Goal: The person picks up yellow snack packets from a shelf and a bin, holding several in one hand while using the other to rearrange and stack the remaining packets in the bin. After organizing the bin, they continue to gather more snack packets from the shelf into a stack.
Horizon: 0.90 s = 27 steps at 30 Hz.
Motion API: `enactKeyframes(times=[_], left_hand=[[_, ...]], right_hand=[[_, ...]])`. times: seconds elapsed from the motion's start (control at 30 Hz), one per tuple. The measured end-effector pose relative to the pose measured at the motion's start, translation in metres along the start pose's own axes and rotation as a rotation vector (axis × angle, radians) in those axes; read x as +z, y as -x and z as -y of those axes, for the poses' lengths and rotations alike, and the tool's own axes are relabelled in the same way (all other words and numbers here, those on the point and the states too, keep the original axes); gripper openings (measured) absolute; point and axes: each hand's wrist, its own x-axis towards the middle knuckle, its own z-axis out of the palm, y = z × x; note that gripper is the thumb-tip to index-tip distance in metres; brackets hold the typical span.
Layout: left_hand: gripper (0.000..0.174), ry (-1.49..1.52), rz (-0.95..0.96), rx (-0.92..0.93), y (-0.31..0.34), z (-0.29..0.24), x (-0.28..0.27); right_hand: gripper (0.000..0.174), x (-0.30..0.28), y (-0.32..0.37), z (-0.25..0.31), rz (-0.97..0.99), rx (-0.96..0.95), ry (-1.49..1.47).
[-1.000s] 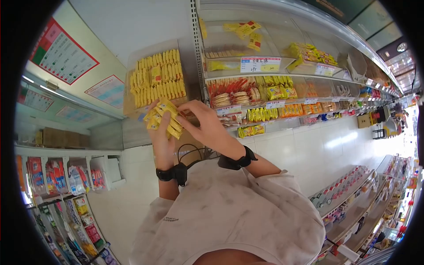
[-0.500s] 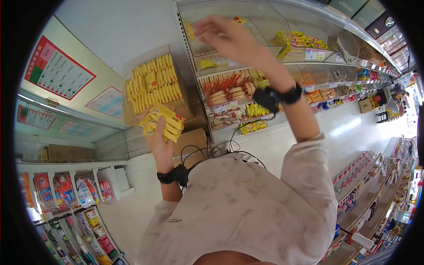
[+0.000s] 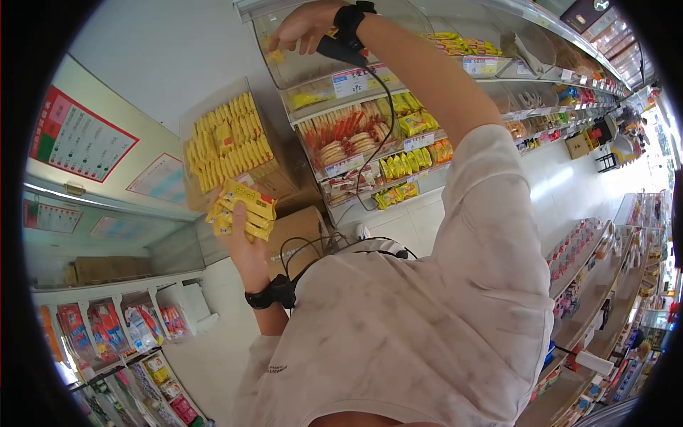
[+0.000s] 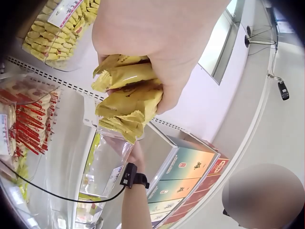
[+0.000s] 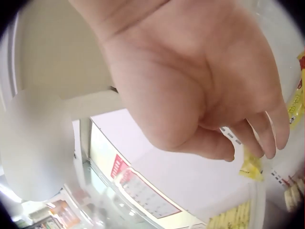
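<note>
My left hand (image 3: 247, 257) grips a fanned bunch of yellow packets (image 3: 245, 210), thumb on top. In the left wrist view, the hand (image 4: 155, 33) covers the far part of these packets (image 4: 131, 102). Up at the top shelf, my right hand (image 3: 307, 27) reaches into the left end of a clear bin, beside a yellow packet (image 3: 272, 48). The right wrist view has the hand (image 5: 200, 81) with fingers slightly bent and thumb apart from them; the packet (image 5: 251, 166) lies just past the fingertips. Contact with it cannot be made out.
A clear box (image 3: 276, 171) full of upright yellow packets stands left of the shelves, above a cardboard box (image 3: 295, 238). Lower shelf bins hold red-and-white packs (image 3: 348, 128) and green-yellow packs (image 3: 407, 165). A black cable (image 3: 390, 107) hangs from the right wrist.
My right hand has left the bunch in the left hand and moved up to the top shelf's left end. The left hand still grips the packets; the view has shifted.
</note>
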Motion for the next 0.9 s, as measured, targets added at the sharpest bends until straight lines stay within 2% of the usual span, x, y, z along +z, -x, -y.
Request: enactKeyframes(times=[0.07, 0.27, 0.33, 0.57, 0.67, 0.77, 0.9], left_hand=[[0.051, -0.001, -0.017, 0.003, 0.001, -0.001, -0.004], [0.051, -0.002, -0.043, 0.013, -0.005, 0.002, -0.012], [0.054, -0.044, -0.031, 0.023, -0.007, 0.006, -0.017], [0.048, 0.058, -0.037, 0.009, -0.010, -0.001, -0.005], [0.048, 0.055, -0.008, 0.010, -0.014, 0.002, -0.005], [0.048, 0.031, 0.008, 0.009, -0.017, 0.005, -0.008], [0.051, 0.013, 0.011, 0.019, -0.016, 0.005, -0.009]], right_hand=[[0.043, -0.002, -0.012, -0.007, 0.012, -0.036, -0.061], [0.039, -0.018, -0.081, -0.055, 0.105, 0.087, -0.114], [0.040, -0.018, -0.070, -0.049, 0.049, 0.089, 0.012], [0.044, -0.018, -0.033, -0.033, -0.083, -0.018, 0.299], [0.042, -0.006, -0.033, -0.033, -0.180, 0.094, 0.264], [0.032, -0.014, -0.024, -0.022, -0.200, 0.181, 0.264], [0.031, -0.028, -0.002, -0.024, -0.266, 0.091, 0.305]])
